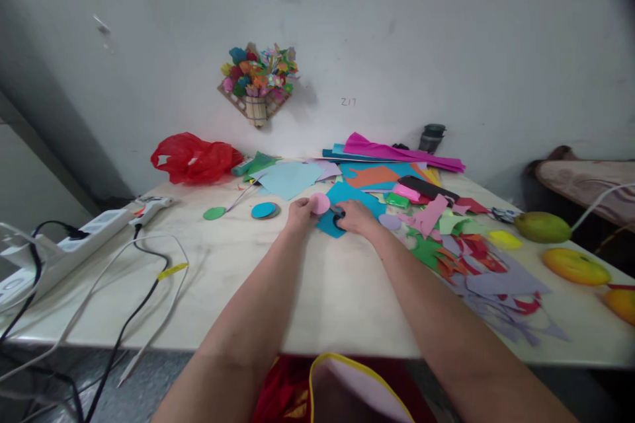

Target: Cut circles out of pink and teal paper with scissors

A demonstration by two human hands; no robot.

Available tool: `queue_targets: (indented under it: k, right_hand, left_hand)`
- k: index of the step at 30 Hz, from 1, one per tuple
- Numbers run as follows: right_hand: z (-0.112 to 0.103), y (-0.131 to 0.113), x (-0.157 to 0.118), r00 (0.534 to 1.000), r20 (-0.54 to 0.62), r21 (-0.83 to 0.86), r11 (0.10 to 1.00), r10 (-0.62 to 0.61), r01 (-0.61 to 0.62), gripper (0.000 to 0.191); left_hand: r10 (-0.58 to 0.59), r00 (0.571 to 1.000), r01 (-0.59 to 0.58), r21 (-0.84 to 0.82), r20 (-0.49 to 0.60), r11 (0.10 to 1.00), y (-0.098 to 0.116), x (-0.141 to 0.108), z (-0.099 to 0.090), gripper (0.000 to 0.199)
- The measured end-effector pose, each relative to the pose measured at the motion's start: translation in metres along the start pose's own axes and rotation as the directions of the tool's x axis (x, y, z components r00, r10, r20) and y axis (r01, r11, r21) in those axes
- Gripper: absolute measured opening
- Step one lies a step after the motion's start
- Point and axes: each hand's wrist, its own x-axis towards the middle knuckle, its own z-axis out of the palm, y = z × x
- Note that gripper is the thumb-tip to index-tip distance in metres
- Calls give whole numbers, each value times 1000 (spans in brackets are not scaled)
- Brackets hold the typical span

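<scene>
Near the middle of the frame, the left hand pinches a pink paper circle by its left edge. Just right of it, the right hand curls at the black loops of a small tool, its grip too small to tell, over a blue sheet. Left of both lie blue discs and a green disc; paper scraps spread at the lower right.

Even, moderately dim, cool light. A soft shadow falls on the wall beside the paper flower bouquet; faint sheen on the pale tabletop. Wide-angle stretching toward the margins; dark vignetting at upper right. Fine edges of the paper scraps appear slightly soft.
</scene>
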Motion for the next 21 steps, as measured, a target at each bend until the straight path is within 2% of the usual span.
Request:
queue_targets:
  k: [3, 7, 9, 12, 17, 21]
  right_hand:
    - [1, 2, 1, 1000, -20, 56, 998, 12, -11, 43]
    - [-4, 14, 5, 986, -111, 158, 982, 121, -103, 46]
    - [-8, 25, 6, 957, -200, 198, 965, 211, -172, 46]
    - [-13, 42, 5, 889, -264, 233, 919, 375, -318, 48]
    - [-15, 61, -1, 800, -298, 246, 852, 520, -462, 46]
    - [-13, 64, -1, 773, -269, 257, 817, 574, -517, 48]
  left_hand:
    - [-3, 1000, 4, 19, -20, 1000, 2, -1, 1, 36]
    - [5, 1000, -5, -11, -23, 1000, 6, -4, 1, 39]
    - [1, 1000, -1, -41, -5, 999, 8, -7, 1, 40]
    - [-8, 1000, 10, -79, 29, 997, 13, -9, 2, 40]
    - [-69, 997, 70, -32, 28, 997, 25, -11, 5, 32]
    - [-111, 994, 111, -26, 0, 993, 33, -12, 6, 28]
